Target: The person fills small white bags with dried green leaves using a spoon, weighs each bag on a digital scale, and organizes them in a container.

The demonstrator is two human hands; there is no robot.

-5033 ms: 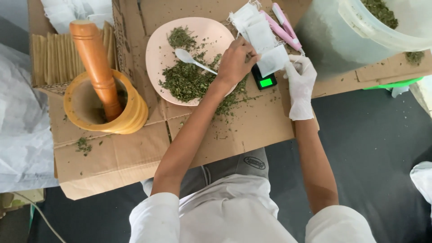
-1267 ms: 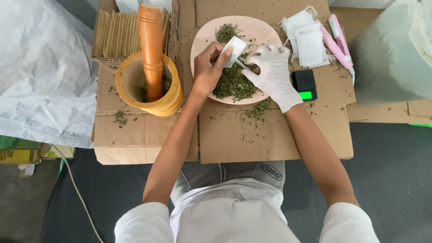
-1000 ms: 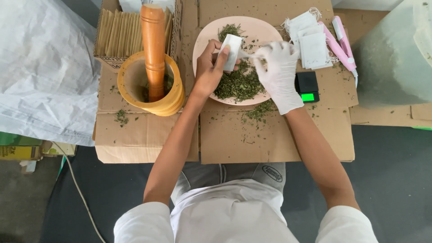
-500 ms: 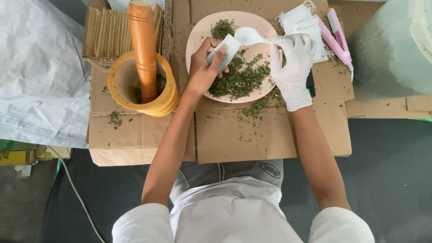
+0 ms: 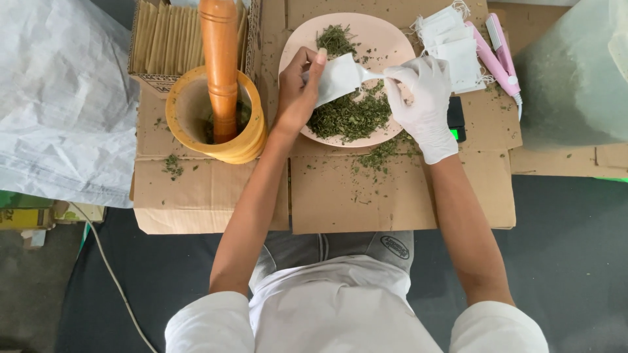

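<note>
The bare left hand (image 5: pixel 296 91) pinches a small white paper sachet (image 5: pixel 337 75) between thumb and fingers, holding it over the round pale pink plate (image 5: pixel 386 40). The right hand in a white glove (image 5: pixel 424 101) is closed on the handle of a white plastic spoon (image 5: pixel 370 74), whose bowl is hidden inside the sachet's mouth.

A heap of dried green leaf flakes (image 5: pixel 350 117) lies on the plate under both hands, and some has spilled over the near rim onto the flat brown cardboard sheets (image 5: pixel 340 196). Bare cardboard lies open in front of the plate. To the left, the yellow wooden mortar (image 5: pixel 243 145) with its orange-brown pestle (image 5: pixel 221 59) stands close beside the left wrist.

The gloved hand covers most of a small black scale (image 5: pixel 456 121). The stack of empty white sachets (image 5: pixel 454 46) and a pink sealing clamp (image 5: pixel 500 55) lie beyond it.
</note>
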